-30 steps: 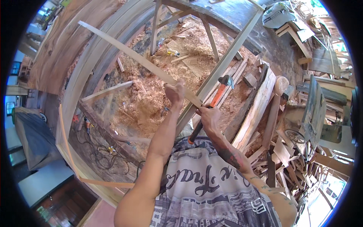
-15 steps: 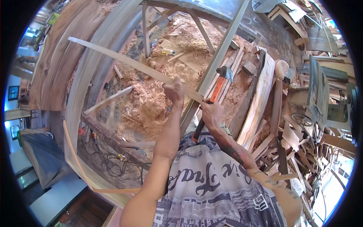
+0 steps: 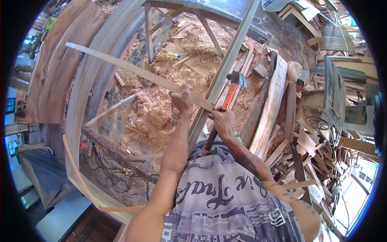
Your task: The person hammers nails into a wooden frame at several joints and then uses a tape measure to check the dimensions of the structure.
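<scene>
My left hand (image 3: pixel 182 99) is closed around a long, thin wooden strip (image 3: pixel 133 71) that slants from the upper left toward my body. The near end of this strip lies across a long wooden beam (image 3: pixel 229 66), just beside my right hand (image 3: pixel 223 121). In my right hand is a hammer (image 3: pixel 230 97) with an orange and black handle, held partway along its length with the head up. The right fingertips are close to the strip's end; whether they also touch it I cannot tell.
Sawdust and shavings (image 3: pixel 153 111) cover the ground ahead. A metal-topped table (image 3: pixel 193 9) stands at the far side. Wide slabs (image 3: pixel 60 60) lie at the left, above tangled cables (image 3: pixel 115 173). A live-edge board (image 3: pixel 268 105) and piled offcuts (image 3: pixel 310 157) lie at the right.
The view has shifted slightly, so most things sit a little farther left. Both hands keep their holds on the strip and the hammer.
</scene>
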### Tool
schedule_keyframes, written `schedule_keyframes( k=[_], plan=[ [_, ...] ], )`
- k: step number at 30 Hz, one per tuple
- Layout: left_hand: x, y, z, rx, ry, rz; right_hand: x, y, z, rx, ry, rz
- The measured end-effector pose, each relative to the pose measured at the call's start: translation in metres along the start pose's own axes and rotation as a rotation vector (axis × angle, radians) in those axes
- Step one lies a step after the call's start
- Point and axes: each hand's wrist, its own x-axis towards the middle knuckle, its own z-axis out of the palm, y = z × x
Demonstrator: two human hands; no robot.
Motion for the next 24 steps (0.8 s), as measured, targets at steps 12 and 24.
schedule_keyframes(
  k=[12,24],
  plan=[
    [0.025,-0.049,-0.089,-0.561,-0.168,-0.245,0.013,0.01,-0.015,-0.026,-0.079,0.037],
    [-0.057,0.014,-0.03,-0.548,-0.812,0.071,0.023,-0.045,-0.085,0.145,-0.125,-0.05]
  ],
)
